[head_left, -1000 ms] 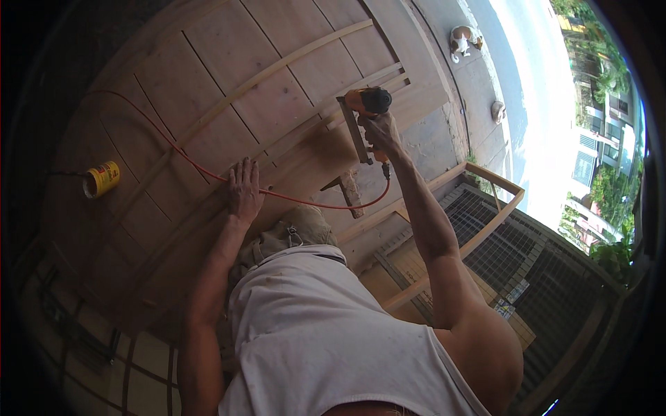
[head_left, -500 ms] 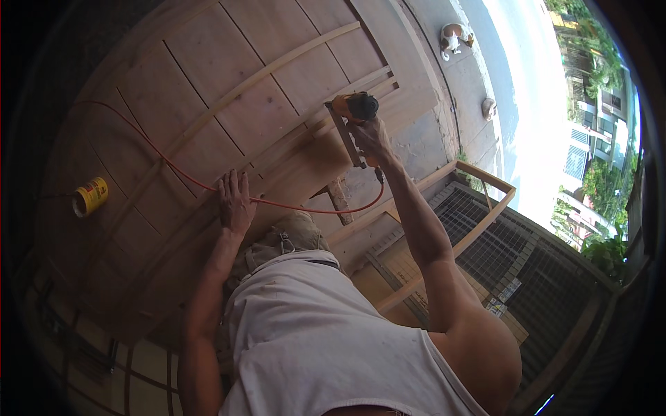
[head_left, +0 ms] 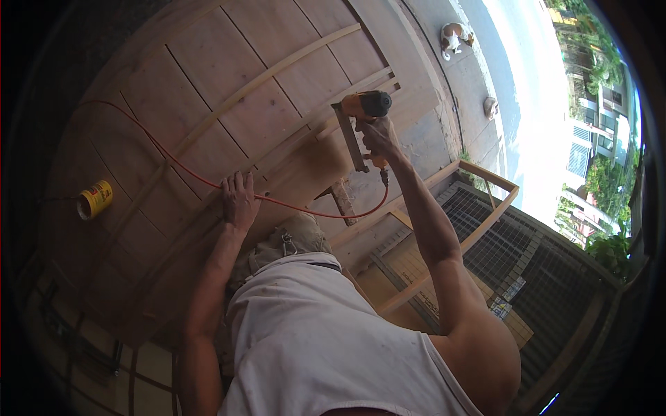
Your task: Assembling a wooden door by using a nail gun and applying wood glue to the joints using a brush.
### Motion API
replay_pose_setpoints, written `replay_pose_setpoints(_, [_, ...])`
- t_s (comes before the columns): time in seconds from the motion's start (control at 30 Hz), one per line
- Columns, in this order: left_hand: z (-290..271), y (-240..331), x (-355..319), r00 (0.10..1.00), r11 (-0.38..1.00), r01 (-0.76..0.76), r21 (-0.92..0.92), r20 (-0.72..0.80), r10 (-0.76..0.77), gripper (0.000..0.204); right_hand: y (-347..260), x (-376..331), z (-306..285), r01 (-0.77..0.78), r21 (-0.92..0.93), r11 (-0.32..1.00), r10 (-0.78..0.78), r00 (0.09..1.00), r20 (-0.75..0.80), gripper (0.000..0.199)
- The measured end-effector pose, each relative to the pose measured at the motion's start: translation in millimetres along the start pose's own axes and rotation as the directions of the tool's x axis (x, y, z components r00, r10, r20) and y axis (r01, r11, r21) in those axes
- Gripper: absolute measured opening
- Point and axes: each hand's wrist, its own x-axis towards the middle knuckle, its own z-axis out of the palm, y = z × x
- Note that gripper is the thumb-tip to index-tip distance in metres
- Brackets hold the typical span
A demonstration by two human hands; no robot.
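Right hand (head_left: pixel 378 135) farther up the wooden panel (head_left: pixel 277 118), grip closed around orange nail gun (head_left: pixel 364 114); left hand (head_left: pixel 239 201) flat, open.

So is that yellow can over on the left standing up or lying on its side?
On its side: the yellow can shows its round end to the camera, resting on the wooden panel.

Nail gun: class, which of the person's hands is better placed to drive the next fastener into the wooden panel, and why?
Right. The right hand already grips the nail gun with its nose against the wooden panel. The left hand lies flat on the boards beside the orange hose, likely steadying.
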Motion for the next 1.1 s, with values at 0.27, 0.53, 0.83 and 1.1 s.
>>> replay_pose_setpoints(0.27, [8.5,13.4,4.0,0.995,0.993,-0.104,-0.051,-0.017,0.103,0.065,34.7,25.3,-63.2,-0.051,0.085,0.995,0.064,0.985,-0.160,0.029])
replay_pose_setpoints(0.53, [0.7,20.9,17.8,0.991,0.995,-0.086,-0.050,0.098,0.091,0.058,30.6,56.2,-72.1,-0.007,-0.006,1.000,0.006,0.995,-0.095,0.029])
replay_pose_setpoints(0.83, [-2.6,28.3,11.9,0.984,0.997,-0.073,0.003,0.162,0.072,0.073,23.6,67.3,-74.9,0.003,-0.082,0.997,-0.006,0.999,-0.035,0.032])
replay_pose_setpoints(1.1, [0.4,27.2,11.5,0.984,0.998,-0.063,-0.026,0.164,0.066,0.076,17.8,67.1,-80.6,-0.054,-0.087,0.995,0.050,0.998,-0.047,0.034])
